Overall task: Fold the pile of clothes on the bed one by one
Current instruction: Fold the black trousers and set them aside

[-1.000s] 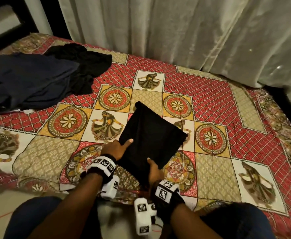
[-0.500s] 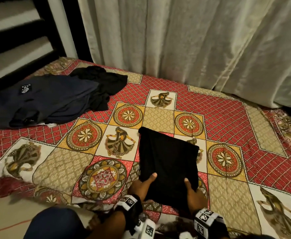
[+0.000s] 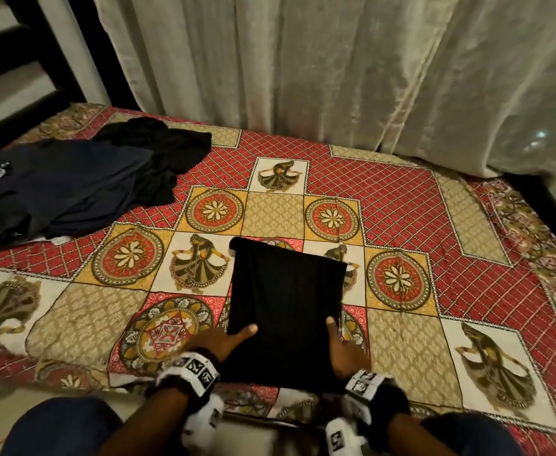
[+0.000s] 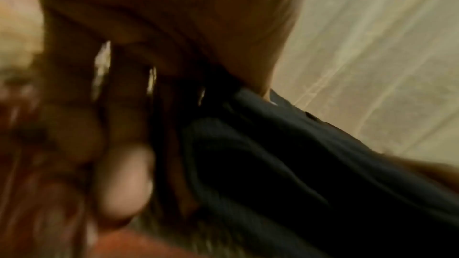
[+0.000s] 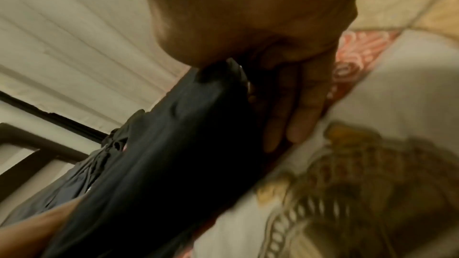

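Pale curtains (image 3: pixel 335 67), dim warm light, dark frame (image 3: pixel 56 57)

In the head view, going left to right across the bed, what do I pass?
Navy garment → loose black garment → left hand → folded black garment, held by both hands → right hand → bare patterned bedsheet.

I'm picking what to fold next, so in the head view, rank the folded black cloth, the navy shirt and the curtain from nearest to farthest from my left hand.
1. Folded black cloth: gripped by the left hand.
2. Navy shirt: far left of the bed.
3. Curtain: behind the bed.
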